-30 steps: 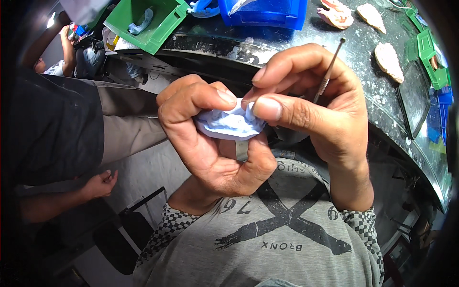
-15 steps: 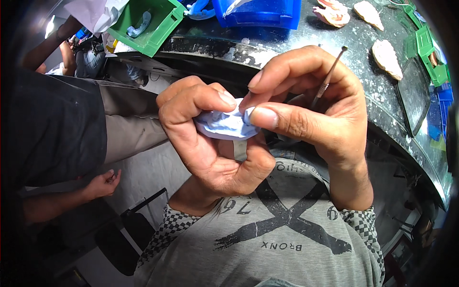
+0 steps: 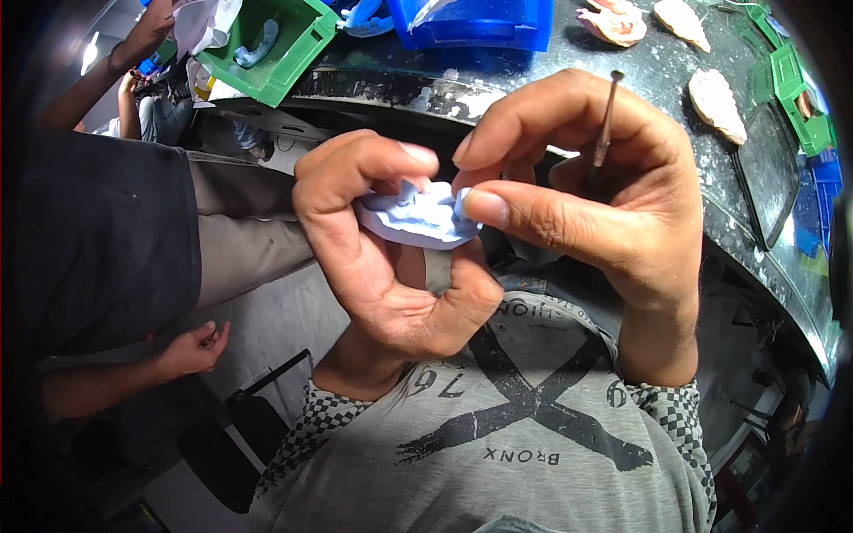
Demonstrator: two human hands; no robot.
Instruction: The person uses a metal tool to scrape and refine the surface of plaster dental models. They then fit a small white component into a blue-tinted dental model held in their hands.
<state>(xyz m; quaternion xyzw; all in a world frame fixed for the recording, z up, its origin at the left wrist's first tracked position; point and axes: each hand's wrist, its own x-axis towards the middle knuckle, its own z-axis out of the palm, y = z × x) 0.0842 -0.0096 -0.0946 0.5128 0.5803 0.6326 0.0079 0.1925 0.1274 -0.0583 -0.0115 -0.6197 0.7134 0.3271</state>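
Observation:
A pale blue dental cast [image 3: 416, 227] is held up in front of my chest, near the bench edge. My left hand [image 3: 373, 249] grips it, fingers curled round its left side and thumb underneath. My right hand [image 3: 613, 191] pinches with thumb and index finger at the cast's right end, where a small light-blue part [image 3: 461, 202] shows by the thumb tip. A thin metal dental carver [image 3: 605, 133] is tucked in my right hand, its small tip pointing up past the fingers; its lower end is hidden.
On the dark, worn bench [image 3: 640, 98] stand a green bin [image 3: 311, 53] with a pale blue piece in it and a blue bin [image 3: 498, 35]. Plaster pieces [image 3: 718, 105] lie to the right, near more green bins [image 3: 795, 98]. Another person [image 3: 115, 240] stands close at left.
My left index finger has risen from the cast, baring more of its top. My right hand has moved slightly up and right, and the carver stands more upright.

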